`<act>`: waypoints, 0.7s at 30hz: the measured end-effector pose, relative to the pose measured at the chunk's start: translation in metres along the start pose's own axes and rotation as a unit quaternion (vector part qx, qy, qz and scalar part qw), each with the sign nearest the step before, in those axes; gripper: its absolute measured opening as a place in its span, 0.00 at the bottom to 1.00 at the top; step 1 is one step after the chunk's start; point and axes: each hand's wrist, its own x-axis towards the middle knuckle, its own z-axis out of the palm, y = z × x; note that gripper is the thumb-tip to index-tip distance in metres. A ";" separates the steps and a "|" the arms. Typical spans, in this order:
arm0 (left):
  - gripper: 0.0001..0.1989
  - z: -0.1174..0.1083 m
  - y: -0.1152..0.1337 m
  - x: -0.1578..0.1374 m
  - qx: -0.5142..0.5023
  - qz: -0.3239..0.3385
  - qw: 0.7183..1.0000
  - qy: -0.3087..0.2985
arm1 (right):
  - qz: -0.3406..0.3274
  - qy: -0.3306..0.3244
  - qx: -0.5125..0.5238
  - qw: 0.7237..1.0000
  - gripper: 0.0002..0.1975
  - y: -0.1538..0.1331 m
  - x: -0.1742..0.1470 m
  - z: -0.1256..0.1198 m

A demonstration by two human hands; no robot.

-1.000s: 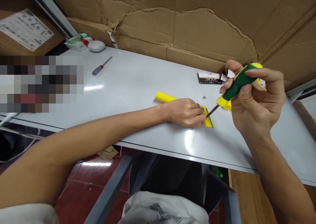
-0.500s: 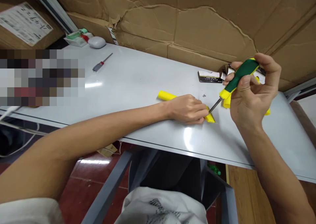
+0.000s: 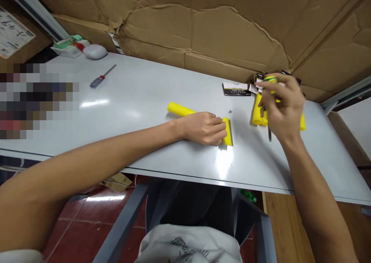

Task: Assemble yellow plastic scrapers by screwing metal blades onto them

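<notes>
My left hand (image 3: 206, 129) is closed around a yellow scraper (image 3: 228, 132) resting on the white table. Its wide head with a thin blade edge sticks out to the right of my fingers, and its round handle (image 3: 180, 109) shows to the left. Above the table to the right, my right hand (image 3: 282, 104) grips a green and yellow screwdriver (image 3: 270, 79). The dark shaft points down, clear of the scraper. Tiny dark screws (image 3: 230, 111) lie just beyond the scraper head.
More yellow handles (image 3: 257, 110) lie behind my right hand, near black and white packets (image 3: 236, 89). A second screwdriver (image 3: 97, 81) lies at the left, in front of a computer mouse (image 3: 95, 52) and a small box (image 3: 68, 48). Cardboard (image 3: 162, 35) lines the back.
My right hand has lifted the screwdriver off the scraper and turned it so the shaft points down. The scraper head has turned in my left hand, showing its blade edge. The view has shifted slightly.
</notes>
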 end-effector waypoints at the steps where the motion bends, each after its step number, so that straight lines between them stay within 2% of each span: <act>1: 0.20 0.000 -0.002 -0.002 0.006 -0.002 1.000 0.006 | -0.020 -0.050 -0.042 0.998 0.16 -0.007 -0.004 0.007; 3: 0.20 0.000 -0.005 -0.003 0.006 -0.006 1.000 0.015 | -0.048 -0.156 -0.130 0.978 0.20 -0.020 -0.010 0.019; 6: 0.20 0.002 -0.005 -0.002 -0.004 -0.011 1.000 0.013 | -0.052 -0.296 -0.247 0.921 0.23 -0.035 -0.012 0.026; 8: 0.20 0.002 -0.004 -0.002 -0.012 -0.014 1.000 0.004 | -0.053 -0.340 -0.291 0.892 0.24 -0.043 -0.011 0.026; 10: 0.20 0.001 -0.004 -0.004 -0.021 -0.017 0.999 -0.022 | -0.046 -0.359 -0.317 0.876 0.24 -0.048 -0.010 0.025; 14: 0.17 -0.001 -0.006 -0.009 -0.033 -0.023 0.993 -0.110 | -0.018 -0.359 -0.358 0.862 0.23 -0.049 -0.007 0.023; 17: 0.18 0.005 -0.009 -0.015 -0.051 -0.053 0.987 -0.146 | 0.000 -0.326 -0.369 0.870 0.22 -0.045 -0.003 0.020; 19: 0.17 0.011 -0.009 -0.018 -0.075 -0.097 0.980 -0.157 | 0.019 -0.269 -0.368 0.890 0.24 -0.042 0.000 0.013; 21: 0.16 0.016 -0.009 -0.020 -0.093 -0.138 0.972 -0.163 | 0.038 -0.176 -0.358 0.916 0.29 -0.037 0.003 0.001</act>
